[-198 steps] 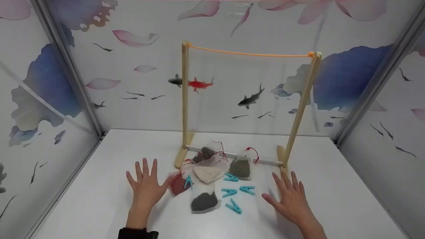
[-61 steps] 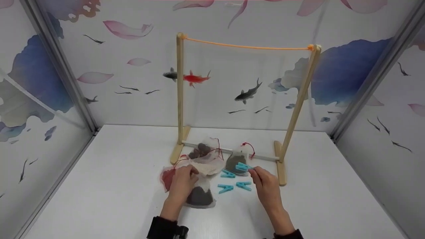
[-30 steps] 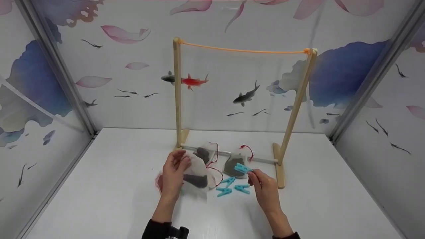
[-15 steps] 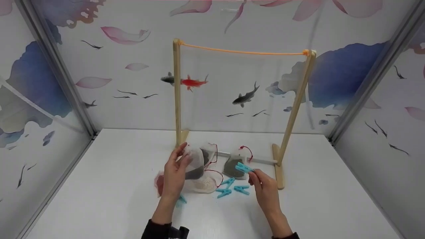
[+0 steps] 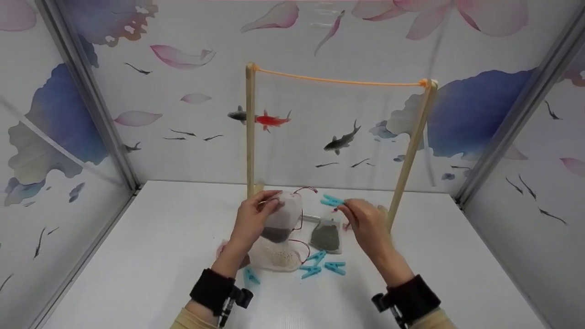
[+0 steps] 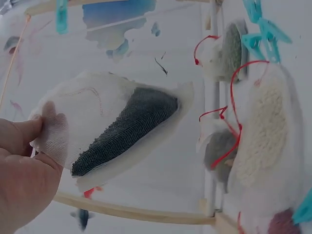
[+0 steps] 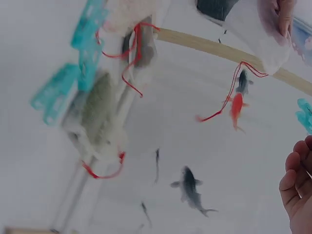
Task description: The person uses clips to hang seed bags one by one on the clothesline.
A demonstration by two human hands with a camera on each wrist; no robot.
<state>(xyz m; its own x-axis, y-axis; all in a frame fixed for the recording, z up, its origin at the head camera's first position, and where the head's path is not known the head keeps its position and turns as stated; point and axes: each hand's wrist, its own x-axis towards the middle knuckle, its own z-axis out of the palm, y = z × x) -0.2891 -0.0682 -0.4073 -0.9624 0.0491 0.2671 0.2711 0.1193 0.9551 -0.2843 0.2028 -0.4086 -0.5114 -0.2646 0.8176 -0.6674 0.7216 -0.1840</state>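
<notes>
My left hand [image 5: 250,220] pinches the top edge of a white mesh drawstring sachet [image 6: 129,124] with dark grains settled at its bottom. The sachet hangs above the table, its red cord trailing to the right in the head view. Between the thumb and fingers of my right hand [image 5: 369,228] is a light-blue clothespin [image 5: 331,200], also at the edge of the right wrist view. Both hands are below an orange cord [image 5: 338,82], strung between two wooden posts [image 5: 250,137].
Below lie a sachet of white grains [image 5: 279,257], a green-filled sachet [image 5: 325,236], a grey one [image 6: 222,151] and a reddish one [image 6: 283,222]. Several loose clothespins [image 5: 335,267] lie near them. A pale rod [image 5: 311,218] joins the stand's feet. Printed walls enclose the table [image 5: 183,201].
Both hands were spread and holding nothing at first. The right has picked up a clothespin; the left has lifted the dark-grained sachet off the table. Lately both have risen towards the cord.
</notes>
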